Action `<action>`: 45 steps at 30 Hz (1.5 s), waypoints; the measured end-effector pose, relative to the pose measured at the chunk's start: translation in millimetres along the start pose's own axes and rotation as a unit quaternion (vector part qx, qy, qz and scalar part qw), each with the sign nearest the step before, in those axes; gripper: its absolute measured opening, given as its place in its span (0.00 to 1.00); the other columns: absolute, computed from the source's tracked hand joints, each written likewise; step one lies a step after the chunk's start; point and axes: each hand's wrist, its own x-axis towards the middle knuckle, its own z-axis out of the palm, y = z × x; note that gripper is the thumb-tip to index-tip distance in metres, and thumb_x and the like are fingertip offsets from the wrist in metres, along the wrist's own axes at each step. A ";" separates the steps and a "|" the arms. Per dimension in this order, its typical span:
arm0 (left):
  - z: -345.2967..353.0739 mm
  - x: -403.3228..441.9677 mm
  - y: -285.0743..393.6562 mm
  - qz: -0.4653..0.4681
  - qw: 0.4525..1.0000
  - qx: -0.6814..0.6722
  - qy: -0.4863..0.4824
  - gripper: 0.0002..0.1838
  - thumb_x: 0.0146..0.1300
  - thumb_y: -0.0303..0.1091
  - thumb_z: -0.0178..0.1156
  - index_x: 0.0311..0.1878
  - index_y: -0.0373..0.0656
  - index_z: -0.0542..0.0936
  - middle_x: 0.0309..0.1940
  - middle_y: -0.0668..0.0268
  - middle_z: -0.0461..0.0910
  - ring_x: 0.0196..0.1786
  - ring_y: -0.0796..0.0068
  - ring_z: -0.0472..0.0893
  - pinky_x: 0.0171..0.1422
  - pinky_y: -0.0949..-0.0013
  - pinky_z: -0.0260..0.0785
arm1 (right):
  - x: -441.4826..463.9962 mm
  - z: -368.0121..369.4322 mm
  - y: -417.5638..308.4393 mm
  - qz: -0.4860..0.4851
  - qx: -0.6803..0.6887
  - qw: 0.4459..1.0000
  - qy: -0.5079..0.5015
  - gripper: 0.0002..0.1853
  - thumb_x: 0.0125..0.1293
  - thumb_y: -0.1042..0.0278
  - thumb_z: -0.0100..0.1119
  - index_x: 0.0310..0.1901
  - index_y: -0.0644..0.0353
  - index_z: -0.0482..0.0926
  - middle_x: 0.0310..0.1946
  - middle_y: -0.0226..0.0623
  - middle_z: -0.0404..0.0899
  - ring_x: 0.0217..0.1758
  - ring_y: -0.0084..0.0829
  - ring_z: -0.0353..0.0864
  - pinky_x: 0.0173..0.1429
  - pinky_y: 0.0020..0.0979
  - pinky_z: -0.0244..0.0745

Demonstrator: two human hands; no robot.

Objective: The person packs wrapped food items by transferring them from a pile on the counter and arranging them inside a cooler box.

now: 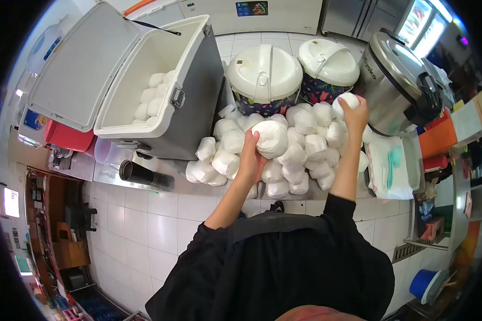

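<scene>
My left hand (pixel 250 160) is closed around the side of a round white wrapped bundle (pixel 271 139), thumb on its near face. Farther right and higher, my right hand (pixel 355 115) grips a second white bundle, smaller in view (pixel 348 100). Both are held over a heap of similar white wrapped bundles (pixel 316 147) piled on the metal table (pixel 185 184); what is inside the wrapping is hidden. To the left stands a grey cooler box (pixel 185 107) with its white lid (pixel 83 69) swung back. Several white bundles (pixel 154 96) lie inside it.
Two lidded tubs with patterned sides, a nearer one (pixel 264 69) and a farther one (pixel 328 64), stand behind the heap. A steel rice cooker (pixel 393 80) is at right, beside a white cloth (pixel 388 166). A black tumbler (pixel 144 175) lies near the table's front edge.
</scene>
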 end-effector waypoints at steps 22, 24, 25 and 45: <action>-111.6 -41.3 273.6 0.334 0.886 0.312 -0.076 0.59 0.45 0.45 0.74 0.69 0.34 0.41 0.64 0.50 0.51 0.69 0.55 0.58 0.70 0.56 0.54 | -141.1 84.5 -444.6 -0.241 0.382 0.562 -0.693 0.57 0.37 0.57 0.80 0.69 0.65 0.55 0.63 0.43 0.65 0.64 0.33 0.67 0.66 0.33 0.63; -135.7 -30.8 309.9 0.302 0.834 0.452 -0.096 0.59 0.46 0.45 0.72 0.69 0.32 0.41 0.66 0.48 0.50 0.70 0.51 0.55 0.72 0.54 0.50 | -135.8 105.2 -461.9 -0.218 0.344 0.567 -0.715 0.54 0.36 0.64 0.79 0.67 0.63 0.57 0.60 0.41 0.68 0.62 0.33 0.69 0.63 0.33 0.66; -146.2 -24.1 329.0 0.301 0.791 0.521 -0.107 0.57 0.47 0.45 0.70 0.70 0.31 0.42 0.66 0.46 0.50 0.70 0.48 0.54 0.72 0.53 0.49 | -131.0 119.5 -468.8 -0.215 0.321 0.574 -0.722 0.52 0.37 0.65 0.77 0.66 0.61 0.59 0.58 0.40 0.69 0.61 0.33 0.70 0.62 0.33 0.67; -233.1 15.1 391.6 0.177 0.739 0.638 -0.121 0.18 0.59 0.33 0.56 0.51 0.34 0.75 0.42 0.52 0.79 0.43 0.53 0.78 0.47 0.56 0.70 | -133.8 382.4 -398.7 0.063 -0.332 0.280 -0.899 0.45 0.38 0.81 0.73 0.63 0.64 0.63 0.59 0.44 0.70 0.63 0.41 0.69 0.63 0.38 0.69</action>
